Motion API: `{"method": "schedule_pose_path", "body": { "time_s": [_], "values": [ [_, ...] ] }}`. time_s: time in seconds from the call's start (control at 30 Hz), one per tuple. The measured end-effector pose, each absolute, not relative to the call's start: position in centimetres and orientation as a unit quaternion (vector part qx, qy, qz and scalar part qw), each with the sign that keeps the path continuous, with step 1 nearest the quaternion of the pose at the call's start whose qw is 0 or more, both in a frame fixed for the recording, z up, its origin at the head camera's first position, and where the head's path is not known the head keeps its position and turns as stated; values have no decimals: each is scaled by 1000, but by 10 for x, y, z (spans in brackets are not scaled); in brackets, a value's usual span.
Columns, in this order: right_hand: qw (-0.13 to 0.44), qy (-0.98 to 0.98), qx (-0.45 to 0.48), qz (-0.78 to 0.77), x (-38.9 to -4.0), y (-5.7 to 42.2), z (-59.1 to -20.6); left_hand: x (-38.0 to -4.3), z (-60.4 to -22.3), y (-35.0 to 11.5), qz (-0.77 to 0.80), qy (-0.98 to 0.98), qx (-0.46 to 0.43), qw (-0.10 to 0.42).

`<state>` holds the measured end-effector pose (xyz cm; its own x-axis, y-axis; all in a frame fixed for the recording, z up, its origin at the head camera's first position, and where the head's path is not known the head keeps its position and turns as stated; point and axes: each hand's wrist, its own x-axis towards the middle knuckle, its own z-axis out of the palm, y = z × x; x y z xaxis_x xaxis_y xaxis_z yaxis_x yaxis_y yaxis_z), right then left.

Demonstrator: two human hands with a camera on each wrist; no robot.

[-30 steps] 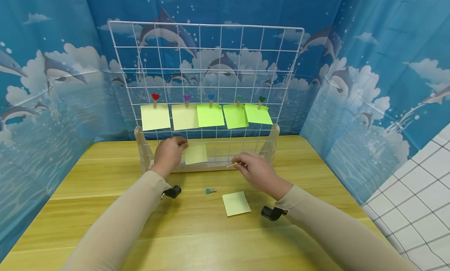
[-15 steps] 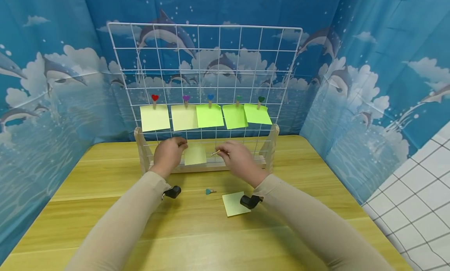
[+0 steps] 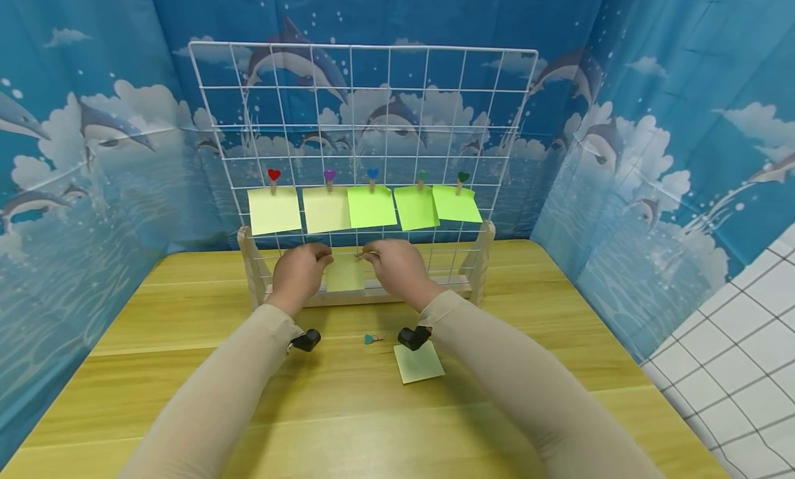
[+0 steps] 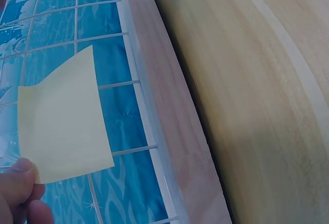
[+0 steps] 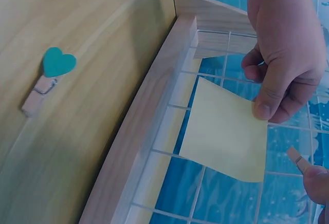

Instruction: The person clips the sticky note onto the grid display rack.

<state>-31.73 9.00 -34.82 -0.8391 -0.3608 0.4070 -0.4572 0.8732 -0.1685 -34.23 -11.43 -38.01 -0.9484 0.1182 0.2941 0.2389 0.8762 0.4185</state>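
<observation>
My left hand [image 3: 298, 275] pinches a pale yellow sticky note [image 3: 345, 275] by its upper left corner, holding it against the lower part of a white wire grid [image 3: 373, 126]. In the left wrist view, thumb and fingers grip the note's corner. Close to the note's upper right corner, my right hand [image 3: 400, 268] pinches a small wooden clothespin [image 5: 297, 158]. The clothespin's tip points toward the note in the right wrist view; its other end is hidden by the fingers. Another clothespin with a teal heart [image 5: 59, 62] lies on the table.
Across the grid hangs a row of yellow and green notes [image 3: 275, 210], each under a heart clothespin. A wooden base [image 5: 133, 147] supports the grid on the wooden table [image 3: 348, 424]. A pale yellow sticky note [image 3: 419, 364] lies in front, below the right wrist. A dolphin-print curtain [image 3: 93, 189] stands behind.
My right hand has moved left and up with the clothespin, from the grid's right side to the note's upper right corner. My left hand keeps the note in place.
</observation>
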Motion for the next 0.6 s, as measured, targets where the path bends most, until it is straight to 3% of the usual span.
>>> {"method": "schedule_pose_path", "body": {
  "time_s": [0.6],
  "values": [
    [195, -955, 206, 84, -341, 67, -356, -342, -382, -114, -226, -958, -97, 148]
  ]
}}
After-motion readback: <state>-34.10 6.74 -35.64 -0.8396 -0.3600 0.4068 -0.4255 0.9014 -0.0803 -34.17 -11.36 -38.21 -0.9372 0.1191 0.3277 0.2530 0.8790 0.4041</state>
